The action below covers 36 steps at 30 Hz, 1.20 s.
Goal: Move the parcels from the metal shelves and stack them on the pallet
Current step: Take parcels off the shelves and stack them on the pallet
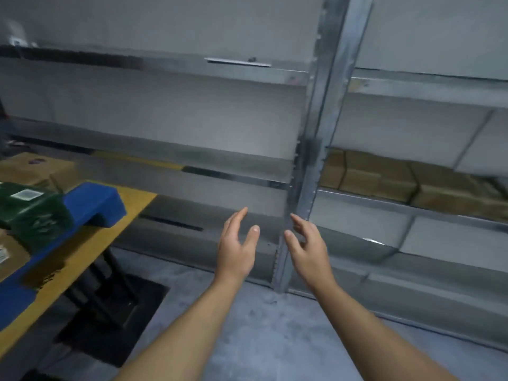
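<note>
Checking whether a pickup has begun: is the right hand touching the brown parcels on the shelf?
Apart. The head view shows the right hand open, low and left of the brown parcels, with the shelf's front rail between them.

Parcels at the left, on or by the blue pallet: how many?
3: a brown box at the back, a green parcel in front of it, a brown box nearest the camera, cut off by the frame edge. More may be hidden beyond it.

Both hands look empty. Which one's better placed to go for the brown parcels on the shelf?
Right, probably. The right hand, open and empty, hovers nearer the bay right of the shelf post where the brown parcels lie; the left hand, also open, is farther left.
</note>
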Available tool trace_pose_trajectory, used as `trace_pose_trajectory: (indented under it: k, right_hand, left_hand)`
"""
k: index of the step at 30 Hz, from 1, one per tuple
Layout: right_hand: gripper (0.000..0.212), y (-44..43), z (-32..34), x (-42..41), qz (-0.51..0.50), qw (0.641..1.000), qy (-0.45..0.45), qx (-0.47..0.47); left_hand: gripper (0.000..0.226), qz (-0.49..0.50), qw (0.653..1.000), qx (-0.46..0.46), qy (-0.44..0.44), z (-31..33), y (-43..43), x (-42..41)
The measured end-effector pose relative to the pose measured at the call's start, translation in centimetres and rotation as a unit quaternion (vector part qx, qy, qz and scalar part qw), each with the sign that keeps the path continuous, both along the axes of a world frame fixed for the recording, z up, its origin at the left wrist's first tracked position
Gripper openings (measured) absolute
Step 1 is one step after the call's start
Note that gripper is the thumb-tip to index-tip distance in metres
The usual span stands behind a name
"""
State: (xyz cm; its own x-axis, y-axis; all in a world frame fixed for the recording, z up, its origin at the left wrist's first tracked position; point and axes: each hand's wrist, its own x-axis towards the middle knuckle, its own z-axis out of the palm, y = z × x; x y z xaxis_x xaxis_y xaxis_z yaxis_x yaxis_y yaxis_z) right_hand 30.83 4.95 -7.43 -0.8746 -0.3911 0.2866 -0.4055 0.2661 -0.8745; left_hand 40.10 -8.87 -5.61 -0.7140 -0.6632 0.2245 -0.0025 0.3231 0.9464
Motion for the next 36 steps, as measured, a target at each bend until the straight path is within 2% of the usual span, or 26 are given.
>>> trace_pose_trajectory:
  k: [4,8,20,27,36]
  right_hand:
    - [0.046,7.1,-0.3,-2.7,-0.095,0.995,0.001,-0.012]
    - [0.040,13.5,-0.7,-4.6,-0.180,0.983,-0.021,-0.027]
    - [0.036,29.5,0.8,-14.1,-0.405,0.913,-0.014,-0.045]
    - [0.037,36.3,2.0,-19.9,-0.503,0.862,-0.006,-0.061]
    - [0.034,44.6,1.4,-22.8,-0.569,0.817,-0.019,-0.089]
  left_hand:
    - [0.045,-0.092,0.996,-0.012,-0.003,-0.2,5.7,-5.5]
    - [0.045,-0.179,0.984,-0.013,-0.016,-0.5,11.3,-10.2]
    - [0.045,-0.408,0.913,-0.010,-0.022,0.3,27.7,-27.4]
    - [0.048,-0.510,0.860,-0.027,-0.005,1.9,35.5,-37.4]
    - [0.048,-0.587,0.809,-0.026,-0.018,1.0,45.6,-42.6]
